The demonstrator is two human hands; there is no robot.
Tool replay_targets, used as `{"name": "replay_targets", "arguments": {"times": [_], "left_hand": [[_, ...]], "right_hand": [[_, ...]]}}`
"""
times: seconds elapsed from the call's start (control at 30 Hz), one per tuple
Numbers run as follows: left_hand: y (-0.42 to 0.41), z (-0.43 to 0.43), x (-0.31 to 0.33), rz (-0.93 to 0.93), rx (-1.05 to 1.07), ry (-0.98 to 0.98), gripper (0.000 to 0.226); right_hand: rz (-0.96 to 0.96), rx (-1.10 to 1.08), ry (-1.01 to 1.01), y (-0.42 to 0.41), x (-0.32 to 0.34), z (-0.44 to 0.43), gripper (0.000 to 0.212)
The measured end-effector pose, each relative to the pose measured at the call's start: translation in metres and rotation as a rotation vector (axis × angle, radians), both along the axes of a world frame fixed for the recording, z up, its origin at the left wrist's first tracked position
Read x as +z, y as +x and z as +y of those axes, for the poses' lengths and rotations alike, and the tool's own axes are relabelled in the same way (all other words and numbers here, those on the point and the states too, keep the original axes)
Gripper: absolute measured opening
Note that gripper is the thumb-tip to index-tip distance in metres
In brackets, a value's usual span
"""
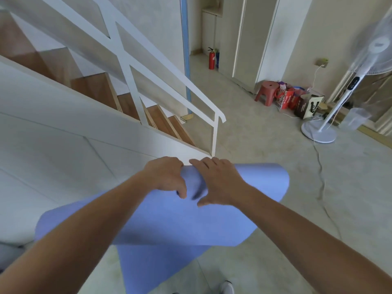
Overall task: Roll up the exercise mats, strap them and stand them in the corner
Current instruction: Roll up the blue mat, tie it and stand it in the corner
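A blue exercise mat (169, 221) hangs in front of me, lifted off the floor, its top edge curled over and its lower part trailing down to the floor between my arms. My left hand (164, 177) grips the mat's top edge, fingers curled over it and thumb pressed on the near face. My right hand (216, 183) lies right beside it on the same edge, fingers over the top, thumb spread on the mat. No strap is visible.
A white-railed wooden staircase (131, 98) runs along the left, its foot just beyond my hands. At the far right stand a pedestal fan (324, 128) with a cord across the floor, a red stool (267, 90) and several bags. A red fire extinguisher (211, 59) stands far back.
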State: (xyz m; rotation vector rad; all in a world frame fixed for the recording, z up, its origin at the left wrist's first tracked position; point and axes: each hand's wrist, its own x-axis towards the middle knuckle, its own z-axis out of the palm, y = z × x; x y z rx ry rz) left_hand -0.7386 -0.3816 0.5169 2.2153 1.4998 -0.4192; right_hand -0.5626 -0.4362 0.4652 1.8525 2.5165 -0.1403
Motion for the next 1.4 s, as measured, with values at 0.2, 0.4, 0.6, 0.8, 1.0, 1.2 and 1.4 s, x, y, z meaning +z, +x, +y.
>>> {"name": "replay_targets", "arguments": {"times": [0.2,0.4,0.6,0.8,1.0,1.2,1.4], "left_hand": [[-0.005,-0.010,0.003,0.042,-0.154,0.066,0.059],[-0.004,-0.014,-0.005,0.116,-0.118,0.296,0.050],[-0.035,0.011,0.007,-0.151,0.145,-0.358,0.065],[-0.027,-0.012,0.003,0.108,-0.213,0.166,0.075],[-0.044,0.007,0.002,-0.070,0.130,-0.097,0.052],[-0.049,0.012,0.008,-0.079,0.075,-0.330,0.076],[-0.033,0.001,0.005,0.134,-0.137,0.291,0.065]], "right_hand": [[0.069,0.002,-0.198,-0.006,0.021,0.015,0.048],[0.164,0.016,-0.298,-0.006,0.031,0.027,0.060],[0.020,0.119,-0.038,-0.023,0.013,0.013,0.088],[0.193,0.046,-0.437,-0.019,0.040,0.041,0.045],[-0.036,0.144,-0.217,-0.029,0.028,0.028,0.108],[0.094,0.150,-0.235,-0.033,0.027,0.034,0.068],[0.233,0.066,-0.439,-0.023,0.046,0.058,0.054]]}}
